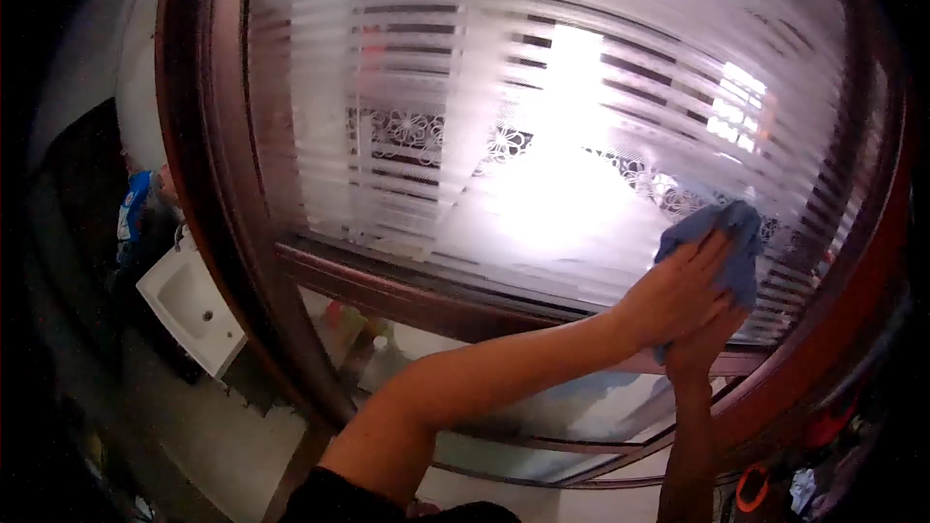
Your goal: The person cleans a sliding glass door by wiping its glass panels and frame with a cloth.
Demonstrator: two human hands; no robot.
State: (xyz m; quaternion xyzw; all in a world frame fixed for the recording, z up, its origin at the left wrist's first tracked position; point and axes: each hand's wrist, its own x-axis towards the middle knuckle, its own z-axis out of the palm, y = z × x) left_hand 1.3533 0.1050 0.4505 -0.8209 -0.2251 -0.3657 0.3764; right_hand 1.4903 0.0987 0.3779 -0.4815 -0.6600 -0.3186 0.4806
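Note:
A blue cloth point(741, 250) lies bunched against the patterned glass pane point(407, 203), near its lower right corner. My left hand point(673, 295) reaches across from the lower left and presses on the cloth, its fingers pointing up and to the right. Just below it, my right hand point(699, 337) also holds the cloth, close against the left hand. The left hand and the cloth partly hide the right hand's fingers. White stripes and a band of flower shapes run across the glass, and a bright glare sits in its middle.
A dark reddish wooden frame point(218, 136) surrounds the pane, with a wooden crossbar point(387, 298) under it and lower glass below. A white washbasin point(189, 305) stands beyond the frame at left, near a blue-and-white packet point(133, 208). Assorted items, including an orange ring point(752, 489), lie at lower right.

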